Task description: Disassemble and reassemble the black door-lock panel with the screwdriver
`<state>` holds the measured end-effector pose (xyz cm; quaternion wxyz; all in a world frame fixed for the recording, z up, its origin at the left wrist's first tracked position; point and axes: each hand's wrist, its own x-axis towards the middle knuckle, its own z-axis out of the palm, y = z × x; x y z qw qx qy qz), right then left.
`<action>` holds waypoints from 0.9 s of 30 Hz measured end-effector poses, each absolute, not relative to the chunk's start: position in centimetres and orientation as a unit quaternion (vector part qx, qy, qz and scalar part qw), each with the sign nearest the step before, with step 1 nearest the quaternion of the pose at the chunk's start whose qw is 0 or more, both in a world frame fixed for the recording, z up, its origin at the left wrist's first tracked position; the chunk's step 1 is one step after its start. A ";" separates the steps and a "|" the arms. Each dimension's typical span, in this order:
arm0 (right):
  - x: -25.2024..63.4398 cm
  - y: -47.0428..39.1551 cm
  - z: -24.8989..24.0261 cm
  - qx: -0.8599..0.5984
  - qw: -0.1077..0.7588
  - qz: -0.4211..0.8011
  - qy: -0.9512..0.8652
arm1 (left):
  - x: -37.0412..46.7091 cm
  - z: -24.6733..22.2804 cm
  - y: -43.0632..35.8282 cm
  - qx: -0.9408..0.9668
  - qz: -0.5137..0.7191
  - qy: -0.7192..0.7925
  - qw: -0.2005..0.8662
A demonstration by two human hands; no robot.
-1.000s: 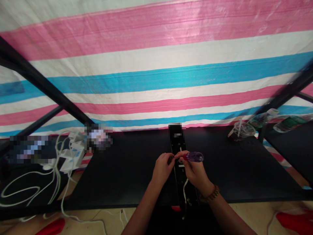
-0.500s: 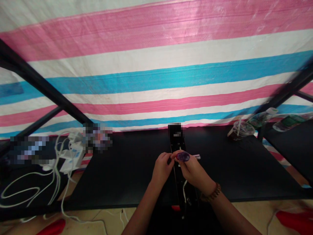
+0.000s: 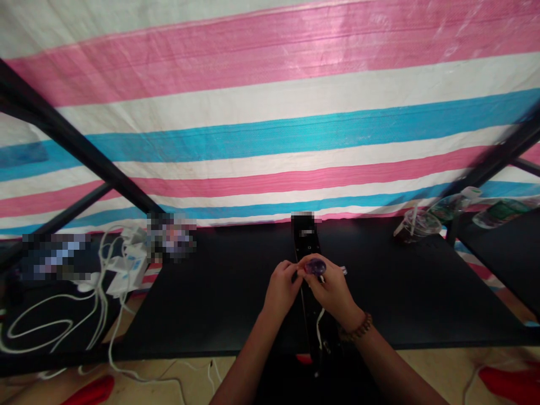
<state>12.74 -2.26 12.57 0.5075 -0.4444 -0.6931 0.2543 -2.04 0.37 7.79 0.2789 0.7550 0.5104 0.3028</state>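
Observation:
A long black device (image 3: 311,320) lies lengthwise on the black table (image 3: 211,292), with a white cable (image 3: 319,326) along its near half. Over its middle, my right hand (image 3: 331,287) is closed round a tool with a dark purple, see-through handle (image 3: 315,266); the tool's other end is hidden. A beaded bracelet (image 3: 358,329) is on the right wrist. My left hand (image 3: 282,284) is closed in a pinch at the device's left edge, its fingertips meeting those of the right hand. What it pinches is too small to make out.
White cables (image 3: 99,304) and a white box (image 3: 129,273) lie at the left. Toward the back right stand a plastic cup with a straw (image 3: 417,225) and a clear bottle (image 3: 459,201). Another bottle (image 3: 500,212) lies farther right. A striped sheet (image 3: 270,135) hangs behind the table.
My right hand has shifted slightly left and turned a little, with the purple handle moving along. The left hand stays nearly in place. The whole view has shifted slightly.

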 end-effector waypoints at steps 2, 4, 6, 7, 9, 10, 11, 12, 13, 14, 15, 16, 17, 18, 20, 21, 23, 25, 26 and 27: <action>12.7 -2.2 12.5 -0.435 0.523 0.242 -0.692 | -2.1 7.8 0.4 0.749 0.308 0.511 0.288; 12.7 -2.3 12.4 -0.420 0.525 0.237 -0.702 | -2.1 7.6 0.5 0.739 0.320 0.511 0.300; 12.8 -2.3 12.4 -0.411 0.525 0.235 -0.708 | -2.1 7.5 0.5 0.730 0.332 0.511 0.308; 12.8 -2.3 12.3 -0.409 0.524 0.235 -0.709 | -2.1 7.4 0.5 0.729 0.334 0.512 0.308; 13.0 -2.3 12.0 -0.412 0.524 0.238 -0.707 | -2.1 7.3 0.5 0.734 0.329 0.512 0.302; 13.1 -2.3 11.9 -0.415 0.525 0.238 -0.704 | -2.1 7.3 0.4 0.737 0.326 0.512 0.297; 13.2 -2.4 11.8 -0.418 0.524 0.238 -0.703 | -2.1 7.3 0.4 0.739 0.325 0.512 0.294; 13.3 -2.4 11.7 -0.419 0.523 0.237 -0.703 | -2.1 7.3 0.4 0.740 0.325 0.511 0.291; 13.4 -2.4 11.7 -0.419 0.520 0.236 -0.706 | -2.1 7.3 0.4 0.740 0.328 0.510 0.290; 13.5 -2.4 11.7 -0.417 0.515 0.236 -0.711 | -2.0 7.2 0.4 0.739 0.331 0.510 0.290; 13.5 -2.4 11.7 -0.413 0.508 0.237 -0.718 | -2.0 7.1 0.5 0.738 0.335 0.508 0.291; 13.6 -2.4 11.8 -0.409 0.499 0.237 -0.726 | -2.0 7.1 0.5 0.737 0.339 0.507 0.291; 13.6 -2.4 11.9 -0.407 0.491 0.237 -0.733 | -2.0 6.9 0.6 0.736 0.342 0.507 0.292; 13.6 -2.4 12.0 -0.407 0.484 0.237 -0.737 | -2.0 6.8 0.6 0.734 0.346 0.507 0.292; 13.5 -2.4 12.1 -0.409 0.478 0.236 -0.740 | -2.1 6.6 0.7 0.731 0.350 0.507 0.292; 13.5 -2.4 12.0 -0.409 0.478 0.237 -0.740 | -2.1 6.6 0.7 0.732 0.349 0.507 0.292; 13.5 -2.4 11.9 -0.408 0.484 0.240 -0.736 | -2.2 6.7 0.7 0.737 0.342 0.505 0.291; 13.5 -2.4 11.8 -0.410 0.494 0.240 -0.728 | -2.2 6.8 0.6 0.743 0.335 0.505 0.283; 13.6 -2.4 11.7 -0.414 0.500 0.237 -0.723 | -2.2 6.9 0.6 0.746 0.333 0.506 0.278; 13.6 -2.4 11.7 -0.418 0.505 0.233 -0.718 | -2.1 7.0 0.6 0.748 0.332 0.506 0.272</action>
